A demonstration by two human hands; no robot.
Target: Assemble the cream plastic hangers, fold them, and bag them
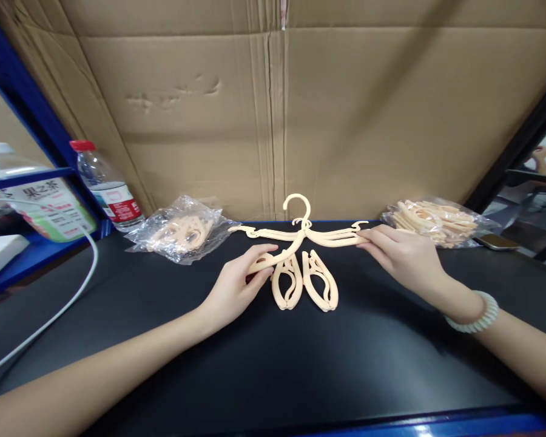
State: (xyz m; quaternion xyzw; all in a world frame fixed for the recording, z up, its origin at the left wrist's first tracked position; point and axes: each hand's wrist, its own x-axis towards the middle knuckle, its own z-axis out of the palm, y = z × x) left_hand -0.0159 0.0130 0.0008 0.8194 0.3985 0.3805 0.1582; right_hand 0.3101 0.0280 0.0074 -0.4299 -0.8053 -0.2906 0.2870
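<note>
My left hand [231,288] is closed round the end of one arm of a cream plastic folding hanger [288,252], which slants down towards me. At the far right end of the spread hanger arms, my right hand [404,258] pinches the tip. The hanger's hook points up and away from me. Behind that slanted arm, another cream hanger arm [277,235] stretches left, so more than one hanger seems to overlap here. Two folded hangers, a left one [278,297] and a right one [331,296], lie side by side just in front.
A clear bag of cream hangers [182,233] lies back left, beside a red-capped bottle [113,194]. Another bagged pile [432,221] lies back right, near a phone [498,242]. A white cable [79,291] crosses the black table's left side. Cardboard [200,121] walls the back.
</note>
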